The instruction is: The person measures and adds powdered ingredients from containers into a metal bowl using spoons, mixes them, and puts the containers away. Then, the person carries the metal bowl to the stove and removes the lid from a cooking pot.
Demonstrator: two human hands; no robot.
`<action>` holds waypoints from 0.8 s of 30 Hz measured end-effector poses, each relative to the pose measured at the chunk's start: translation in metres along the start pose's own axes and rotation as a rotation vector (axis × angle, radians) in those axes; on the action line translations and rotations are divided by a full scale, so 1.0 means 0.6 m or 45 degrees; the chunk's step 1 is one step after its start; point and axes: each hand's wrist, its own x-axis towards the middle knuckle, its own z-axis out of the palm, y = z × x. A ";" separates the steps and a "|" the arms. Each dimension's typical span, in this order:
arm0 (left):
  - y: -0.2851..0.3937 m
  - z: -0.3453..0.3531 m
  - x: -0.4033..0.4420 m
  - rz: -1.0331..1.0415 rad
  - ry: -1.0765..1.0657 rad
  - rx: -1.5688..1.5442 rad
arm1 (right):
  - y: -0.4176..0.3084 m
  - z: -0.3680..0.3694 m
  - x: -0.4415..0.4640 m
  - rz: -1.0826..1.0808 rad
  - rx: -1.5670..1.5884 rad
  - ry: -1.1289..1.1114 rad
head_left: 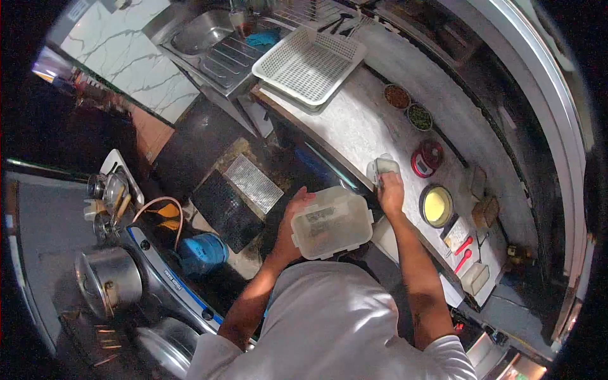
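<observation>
My left hand (294,212) grips a large translucent plastic food container (335,228) by its left side, in front of my body. Its open top faces up, and a dark printed patch shows through it. My right hand (391,191) is closed around a small clear container (382,166) at the counter's near edge. Whether that container rests on the counter or is just above it, I cannot tell. Beyond it lies a red kitchen scale (427,158). A round dark pan (437,206) with something yellow in it stands right of my right hand.
A white perforated basket (310,63) sits at the counter's (354,120) far end, near a steel sink (202,31). Bowls of brown (397,96) and green (420,117) food line the back. Red spoons (463,259) lie at right. A stove (171,278) and steel pot (109,282) stand at left.
</observation>
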 end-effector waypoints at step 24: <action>0.083 0.334 0.023 0.070 -0.258 0.563 | 0.425 -0.355 -0.635 1.395 -0.419 0.314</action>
